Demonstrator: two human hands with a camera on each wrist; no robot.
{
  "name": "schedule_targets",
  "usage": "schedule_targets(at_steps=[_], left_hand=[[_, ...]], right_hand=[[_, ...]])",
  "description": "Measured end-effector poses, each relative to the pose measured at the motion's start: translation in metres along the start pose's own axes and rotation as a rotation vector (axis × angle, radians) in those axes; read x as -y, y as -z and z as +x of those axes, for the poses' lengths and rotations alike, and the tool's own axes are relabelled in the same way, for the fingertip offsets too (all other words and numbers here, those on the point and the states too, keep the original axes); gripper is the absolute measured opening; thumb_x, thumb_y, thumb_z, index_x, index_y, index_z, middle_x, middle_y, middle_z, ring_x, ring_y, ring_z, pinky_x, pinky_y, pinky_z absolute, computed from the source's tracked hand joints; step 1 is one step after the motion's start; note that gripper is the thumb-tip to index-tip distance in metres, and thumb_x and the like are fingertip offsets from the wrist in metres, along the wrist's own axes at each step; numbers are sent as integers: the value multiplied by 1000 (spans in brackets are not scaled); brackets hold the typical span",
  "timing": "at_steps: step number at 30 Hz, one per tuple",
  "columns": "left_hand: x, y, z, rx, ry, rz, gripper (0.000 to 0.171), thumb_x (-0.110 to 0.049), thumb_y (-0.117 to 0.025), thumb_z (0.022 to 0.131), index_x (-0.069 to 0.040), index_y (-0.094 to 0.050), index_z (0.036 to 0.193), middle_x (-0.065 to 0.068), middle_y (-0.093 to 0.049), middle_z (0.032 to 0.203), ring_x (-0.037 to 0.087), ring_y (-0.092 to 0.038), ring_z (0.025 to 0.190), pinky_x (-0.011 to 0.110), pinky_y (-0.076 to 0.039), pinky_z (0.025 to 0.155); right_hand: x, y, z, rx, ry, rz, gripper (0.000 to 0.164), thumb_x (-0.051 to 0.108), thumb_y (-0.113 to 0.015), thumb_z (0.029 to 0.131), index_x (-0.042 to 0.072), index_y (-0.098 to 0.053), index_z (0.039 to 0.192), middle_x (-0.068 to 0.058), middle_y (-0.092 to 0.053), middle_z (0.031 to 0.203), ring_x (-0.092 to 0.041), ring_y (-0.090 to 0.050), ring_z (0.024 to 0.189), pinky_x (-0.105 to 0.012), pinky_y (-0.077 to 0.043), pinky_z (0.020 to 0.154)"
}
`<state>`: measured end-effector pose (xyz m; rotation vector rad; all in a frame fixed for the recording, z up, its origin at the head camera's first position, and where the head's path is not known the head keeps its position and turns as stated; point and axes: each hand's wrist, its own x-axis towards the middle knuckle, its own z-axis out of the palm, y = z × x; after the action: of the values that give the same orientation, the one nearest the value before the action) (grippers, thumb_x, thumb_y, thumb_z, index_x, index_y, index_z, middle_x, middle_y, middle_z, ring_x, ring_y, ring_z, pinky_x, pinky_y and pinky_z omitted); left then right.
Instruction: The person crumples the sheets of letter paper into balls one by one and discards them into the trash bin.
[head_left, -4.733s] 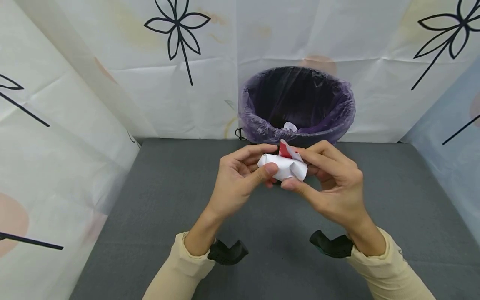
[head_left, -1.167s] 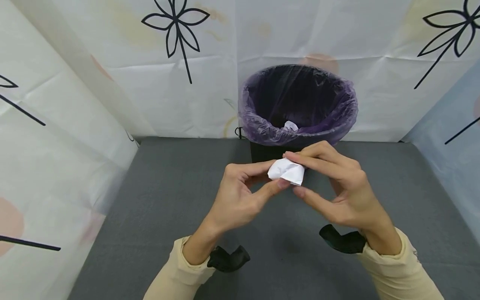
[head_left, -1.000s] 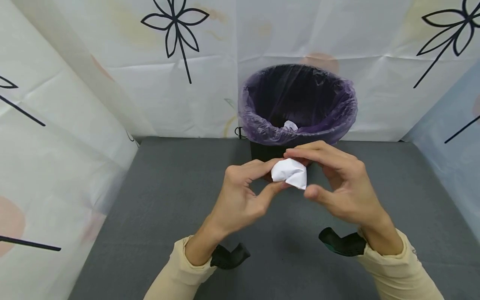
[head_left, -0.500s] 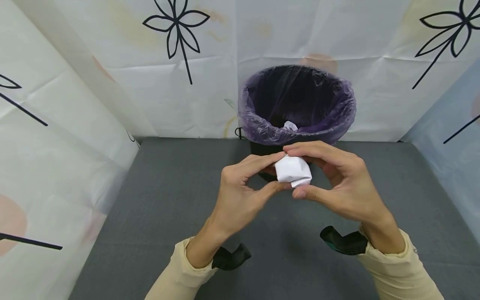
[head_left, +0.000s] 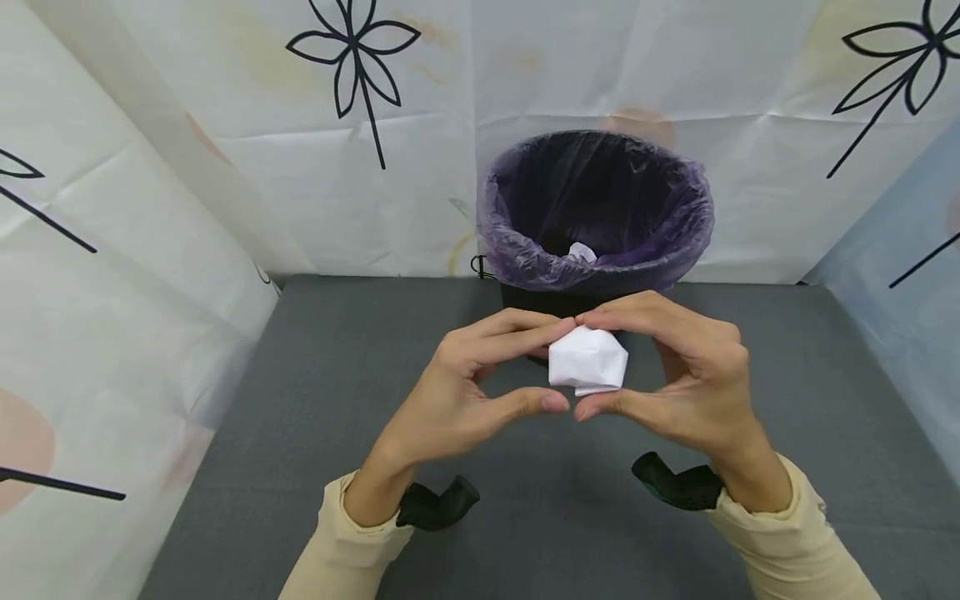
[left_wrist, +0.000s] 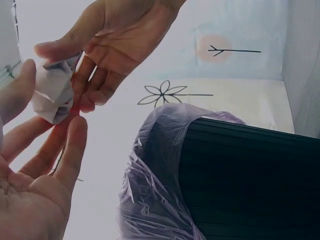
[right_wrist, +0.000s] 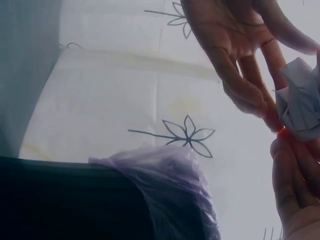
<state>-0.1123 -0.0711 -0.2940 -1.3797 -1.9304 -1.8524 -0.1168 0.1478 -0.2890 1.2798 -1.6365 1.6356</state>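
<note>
A wad of white paper (head_left: 587,360), folded into a small lump, is held up between both hands in front of the bin. My right hand (head_left: 686,367) pinches it, fingers over its top and thumb under its lower edge. My left hand (head_left: 465,383) touches its upper left side with extended fingertips, while the left thumb stands a little below and apart from it. The left wrist view shows the paper (left_wrist: 52,92) creased, with fingers of both hands around it. In the right wrist view the paper (right_wrist: 300,100) is cut off by the image edge.
Just behind the hands stands a dark bin (head_left: 540,300) lined with a purple plastic bag (head_left: 517,258). A piece of white paper (head_left: 581,252) shows inside it. Grey cloth covers the table (head_left: 337,358), and a patterned white curtain (head_left: 420,192) hangs at the back.
The paper has been folded from a roll with a red inner side showing into a compact white lump. It has moved slightly lower, and the left thumb has come away from it.
</note>
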Motion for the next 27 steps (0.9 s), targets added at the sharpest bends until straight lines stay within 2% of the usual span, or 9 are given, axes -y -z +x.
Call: schedule_targets(at_steps=[5,9,13,17,23,27], left_hand=[[-1,-3,1,-46,-57,29,48,14,-81,77,12,-66,123,15,-69,109,20,-65,97,38,-57,86],[-1,-7,0,-72,-59,6,44,14,-79,77,13,-67,119,15,-69,102,20,-65,92,38,-58,82],[1,-9,1,-93,-60,-41,41,17,-77,77,15,-67,117,17,-69,100,22,-64,90,39,-58,79],[3,-10,2,-107,-84,-45,35,18,-76,77,16,-69,112,18,-70,97,21,-64,87,39,-58,76],[4,-11,4,-110,-127,-5,31,17,-74,79,15,-70,110,17,-72,98,20,-65,85,36,-58,75],[5,-11,5,-117,-146,19,29,15,-74,81,14,-71,110,17,-72,100,19,-66,85,35,-57,74]], right_hand=[[-2,-3,-1,-22,53,30,53,14,-93,71,-21,-67,101,-25,-71,99,-24,-69,94,-26,-56,86],[-4,-6,-1,-50,70,31,47,11,-92,74,-19,-67,99,-22,-71,96,-22,-68,90,-25,-56,84],[-4,-8,-1,-64,62,48,41,8,-90,77,-19,-67,99,-21,-71,95,-21,-68,89,-25,-56,83],[-3,-10,-2,-77,50,72,36,5,-88,80,-18,-68,97,-20,-71,94,-21,-67,87,-25,-56,82],[-4,-13,-3,-126,67,99,26,1,-83,83,-18,-69,92,-19,-73,88,-21,-69,82,-25,-57,78],[-2,-15,-3,-146,67,103,25,0,-83,83,-18,-68,89,-19,-73,86,-21,-70,80,-24,-57,77]])
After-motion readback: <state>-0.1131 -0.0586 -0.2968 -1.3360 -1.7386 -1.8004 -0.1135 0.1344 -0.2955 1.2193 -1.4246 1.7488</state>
